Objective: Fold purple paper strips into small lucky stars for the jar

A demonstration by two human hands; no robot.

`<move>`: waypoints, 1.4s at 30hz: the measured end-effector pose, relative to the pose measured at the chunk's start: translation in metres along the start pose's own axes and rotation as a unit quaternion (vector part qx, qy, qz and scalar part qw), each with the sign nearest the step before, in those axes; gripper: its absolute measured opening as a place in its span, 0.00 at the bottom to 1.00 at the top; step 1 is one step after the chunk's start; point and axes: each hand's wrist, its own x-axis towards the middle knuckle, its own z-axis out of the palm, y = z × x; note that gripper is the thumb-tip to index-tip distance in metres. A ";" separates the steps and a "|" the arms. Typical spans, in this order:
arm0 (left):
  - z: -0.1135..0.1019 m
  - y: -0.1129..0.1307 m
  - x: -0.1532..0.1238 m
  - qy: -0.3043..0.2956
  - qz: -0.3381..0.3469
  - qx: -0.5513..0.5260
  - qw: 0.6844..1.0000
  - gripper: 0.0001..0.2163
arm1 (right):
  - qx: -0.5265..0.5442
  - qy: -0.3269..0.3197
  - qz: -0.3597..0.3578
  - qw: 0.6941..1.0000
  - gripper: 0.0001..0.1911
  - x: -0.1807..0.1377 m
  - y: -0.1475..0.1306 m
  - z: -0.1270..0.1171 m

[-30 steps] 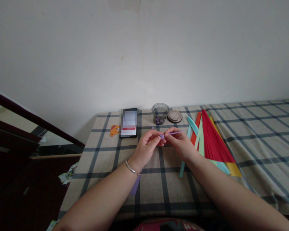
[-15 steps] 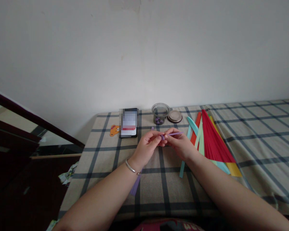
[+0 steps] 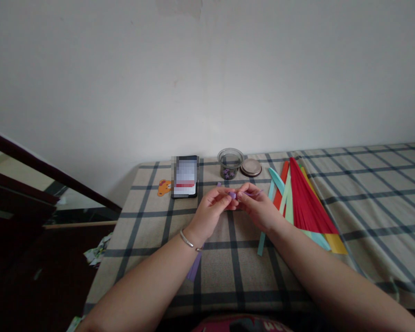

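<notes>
A narrow purple paper strip [image 3: 232, 195] is pinched between my two hands above the checked cloth, folded into a small loop or knot at one end. My left hand [image 3: 212, 206] grips the folded part between thumb and fingers. From the other side, my right hand [image 3: 257, 205] pinches the strip close to the fold, and its thin tail sticks out to the right past the fingers. More purple strips [image 3: 194, 269] lie under my left forearm, partly hidden. Behind my hands stands a clear plastic cup [image 3: 230, 162] with small purple folded pieces at its bottom.
A round lid [image 3: 251, 167] lies beside the cup. Left of it are a phone [image 3: 185, 176] and an orange bear cutout [image 3: 164, 187]. Red paper strips [image 3: 306, 203] fan out at right, among blue, green, orange and yellow ones. A wall [image 3: 207, 92] borders the table's back.
The purple fold has turned slightly and shows more of its face between my fingers. The strip's tail at my right hand now looks thinner and hangs in a slight curve.
</notes>
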 end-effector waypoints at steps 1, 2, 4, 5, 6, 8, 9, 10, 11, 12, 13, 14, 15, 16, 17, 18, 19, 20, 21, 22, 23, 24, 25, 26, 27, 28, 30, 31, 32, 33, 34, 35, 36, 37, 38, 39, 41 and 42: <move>0.000 0.000 0.000 0.000 0.004 0.004 1.000 0.07 | -0.004 0.003 -0.005 1.000 0.14 0.000 0.000 0.000; 0.000 0.000 0.000 0.000 0.013 0.016 1.000 0.06 | -0.011 0.006 -0.012 1.000 0.13 0.000 0.000 0.000; -0.001 0.001 -0.001 0.000 0.039 0.063 0.997 0.06 | -0.043 0.016 -0.033 0.998 0.13 0.001 0.001 0.000; -0.001 0.001 -0.001 0.001 0.054 0.091 0.994 0.06 | -0.064 0.023 -0.045 0.997 0.13 0.001 0.001 -0.001; -0.001 0.001 -0.001 0.005 0.068 0.117 0.991 0.06 | -0.085 0.031 -0.056 0.994 0.13 0.002 0.001 -0.002; -0.001 0.002 -0.001 0.015 0.083 0.155 0.984 0.07 | -0.119 0.043 -0.069 0.989 0.13 0.002 0.002 -0.003; 0.000 0.002 -0.002 0.020 0.085 0.166 0.982 0.08 | -0.130 0.049 -0.071 0.988 0.13 0.002 0.002 -0.003; 0.000 0.002 -0.002 0.023 0.085 0.174 0.981 0.09 | -0.136 0.053 -0.071 0.987 0.13 0.003 0.002 -0.004; 0.000 0.002 -0.002 0.024 0.085 0.177 0.980 0.09 | -0.140 0.058 -0.070 0.986 0.14 0.003 0.002 -0.004; 0.000 0.002 -0.002 0.024 0.085 0.177 0.980 0.10 | -0.140 0.061 -0.068 0.986 0.14 0.003 0.002 -0.005; 0.000 0.003 -0.001 0.023 0.083 0.172 0.981 0.10 | -0.135 0.063 -0.067 0.987 0.14 0.003 0.002 -0.005; 0.001 0.003 -0.001 0.023 0.079 0.163 0.983 0.10 | -0.127 0.062 -0.065 0.988 0.14 0.003 0.003 -0.005; 0.001 0.003 -0.001 0.023 0.073 0.151 0.986 0.09 | -0.116 0.059 -0.061 0.990 0.13 0.003 0.003 -0.005; 0.001 0.003 -0.001 0.022 0.065 0.134 0.989 0.09 | -0.104 0.054 -0.056 0.992 0.13 0.003 0.003 -0.004; 0.001 0.002 -0.001 0.023 0.056 0.114 0.992 0.09 | -0.090 0.049 -0.051 0.993 0.13 0.003 0.003 -0.004; 0.002 0.002 -0.001 0.023 0.045 0.091 0.995 0.08 | -0.079 0.045 -0.046 0.995 0.13 0.003 0.003 -0.003; 0.002 0.002 -0.001 0.023 0.033 0.065 0.997 0.08 | -0.070 0.042 -0.042 0.996 0.14 0.003 0.002 -0.003; 0.002 0.002 -0.001 0.022 0.019 0.039 0.999 0.08 | -0.061 0.041 -0.039 0.997 0.14 0.002 0.002 -0.003; 0.002 0.002 0.000 0.020 0.005 0.015 1.000 0.08 | -0.055 0.042 -0.037 0.997 0.14 0.002 0.002 -0.002; 0.002 0.002 0.000 0.018 -0.008 -0.004 1.000 0.08 | -0.050 0.043 -0.035 0.997 0.13 0.002 0.002 -0.002; 0.002 0.002 0.000 0.015 -0.020 -0.017 1.000 0.08 | -0.046 0.043 -0.034 0.997 0.13 0.002 0.002 -0.002; 0.002 0.002 0.000 0.013 -0.030 -0.025 0.999 0.08 | -0.043 0.042 -0.032 0.998 0.13 0.002 0.002 -0.002; 0.002 0.002 0.001 0.012 -0.036 -0.028 0.999 0.09 | -0.040 0.039 -0.032 0.998 0.13 0.002 0.002 -0.002; 0.001 0.001 0.001 0.010 -0.041 -0.027 0.999 0.09 | -0.037 0.034 -0.032 0.998 0.13 0.001 0.003 -0.002; 0.000 0.001 0.001 0.008 -0.042 -0.024 0.999 0.10 | -0.032 0.028 -0.033 0.999 0.13 0.001 0.003 -0.003; 0.000 0.000 0.001 0.004 -0.041 -0.020 0.999 0.10 | -0.027 0.021 -0.034 0.999 0.12 0.001 0.003 -0.003; -0.002 -0.002 0.002 -0.009 -0.029 -0.003 1.000 0.11 | -0.016 0.002 -0.033 0.999 0.11 0.001 0.003 -0.003; -0.002 -0.003 0.002 -0.015 -0.017 0.012 1.000 0.11 | -0.011 -0.008 -0.032 0.999 0.11 0.001 0.002 -0.003; -0.003 -0.004 0.002 -0.020 -0.004 0.033 0.999 0.11 | -0.008 -0.018 -0.032 0.999 0.11 0.001 0.002 -0.003; -0.003 -0.004 0.001 -0.023 0.009 0.058 0.998 0.11 | -0.006 -0.027 -0.032 0.999 0.10 0.001 0.002 -0.003; -0.003 -0.004 0.001 -0.025 0.022 0.085 0.996 0.12 | -0.007 -0.032 -0.034 0.999 0.10 0.002 0.002 -0.003; -0.003 -0.003 0.001 -0.024 0.033 0.113 0.993 0.12 | -0.009 -0.034 -0.037 0.999 0.10 0.002 0.002 -0.003; -0.003 -0.002 0.000 -0.022 0.044 0.140 0.989 0.13 | -0.013 -0.032 -0.040 0.999 0.10 0.002 0.002 -0.003; -0.002 0.000 0.000 -0.022 0.055 0.166 0.984 0.13 | -0.020 -0.029 -0.043 0.998 0.10 0.003 0.002 -0.003; -0.002 0.001 -0.001 -0.022 0.066 0.190 0.979 0.14 | -0.027 -0.024 -0.047 0.998 0.10 0.003 0.002 -0.003; -0.002 0.003 -0.001 -0.024 0.078 0.211 0.974 0.14 | -0.035 -0.018 -0.050 0.998 0.10 0.003 0.002 -0.003; -0.002 0.004 -0.002 -0.029 0.101 0.249 0.963 0.15 | -0.051 -0.002 -0.056 0.997 0.10 0.003 0.002 -0.002; -0.002 0.004 -0.002 -0.032 0.112 0.265 0.957 0.15 | -0.060 0.007 -0.059 0.996 0.10 0.003 0.002 -0.002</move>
